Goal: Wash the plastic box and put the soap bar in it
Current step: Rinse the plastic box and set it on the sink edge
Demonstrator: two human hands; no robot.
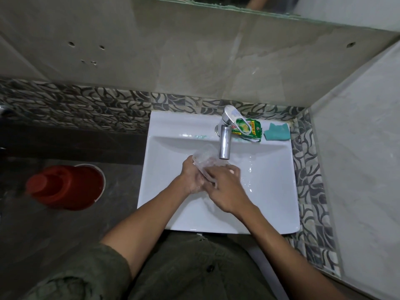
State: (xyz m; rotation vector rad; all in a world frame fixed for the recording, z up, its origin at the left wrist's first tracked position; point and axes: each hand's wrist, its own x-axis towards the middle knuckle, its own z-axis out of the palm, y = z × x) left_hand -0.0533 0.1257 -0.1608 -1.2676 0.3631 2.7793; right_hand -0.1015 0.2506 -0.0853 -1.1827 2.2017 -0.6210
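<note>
Now plastic box (204, 158) between hands.

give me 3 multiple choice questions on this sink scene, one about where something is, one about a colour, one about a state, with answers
1. Where does the green soap wrapper lie?
A. on the sink's back ledge, right of the tap
B. in the bucket
C. on the floor

2. What colour is the bucket left of the sink?
A. blue
B. red
C. yellow

3. What state is the clear plastic box in?
A. lying alone on the ledge
B. held in both hands over the basin, under the tap's spout
C. sitting in the bucket

Answers:
1 A: the wrapper sits beside the tap on the ledge.
2 B: the bucket is plainly red.
3 B: the left hand and right hand hold the box below the spout.
</note>
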